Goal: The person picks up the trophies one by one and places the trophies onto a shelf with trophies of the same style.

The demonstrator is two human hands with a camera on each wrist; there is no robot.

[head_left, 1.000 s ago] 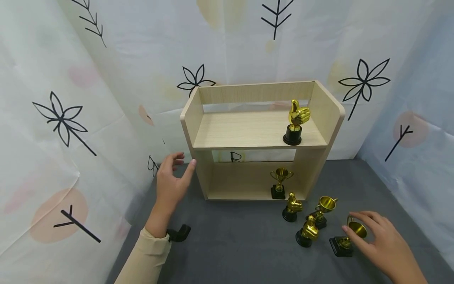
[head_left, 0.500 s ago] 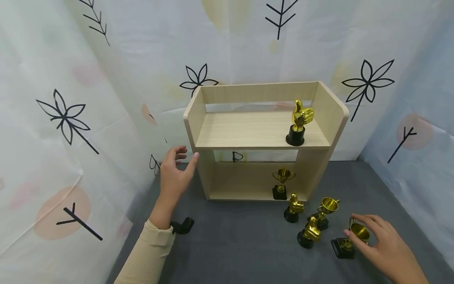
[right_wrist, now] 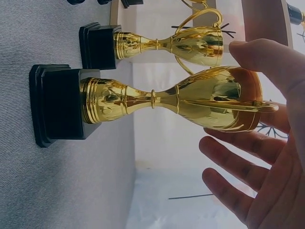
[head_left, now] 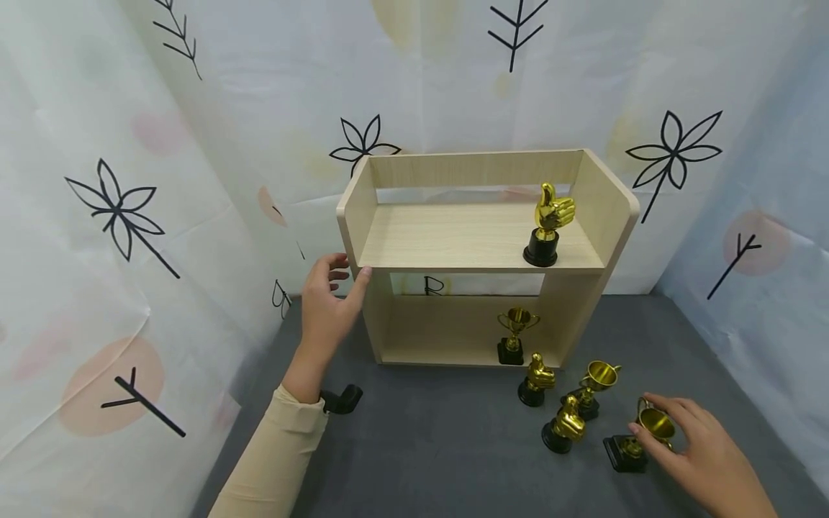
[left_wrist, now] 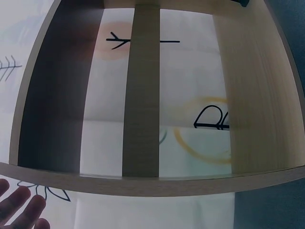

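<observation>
My left hand [head_left: 330, 306] is at the left side of a pale wooden two-tier shelf [head_left: 479, 237], its thumb reaching toward the front edge; whether it touches cannot be told. Several of its fingertips [left_wrist: 29, 212] show in the left wrist view beside the frame. My right hand [head_left: 709, 450] is around the bowl of a gold trophy cup [head_left: 655, 423], thumb on one side and fingers on the other. In the right wrist view this trophy [right_wrist: 152, 100] stands on its black base on the table; the fingers are fairly straight and spread, and firm contact is unclear.
Another trophy cup [head_left: 599, 375] and two thumbs-up trophies [head_left: 570, 421] stand on the grey table [head_left: 440, 439]. A thumbs-up trophy [head_left: 553, 212] occupies the upper tier's right end. A small trophy cup [head_left: 514, 324] is at the lower tier's right. Patterned cloth [head_left: 259, 129] surrounds the table.
My left hand has moved up and right, closer to the shelf's side. The right hand stays by the same trophy cup. The view has shifted slightly.
</observation>
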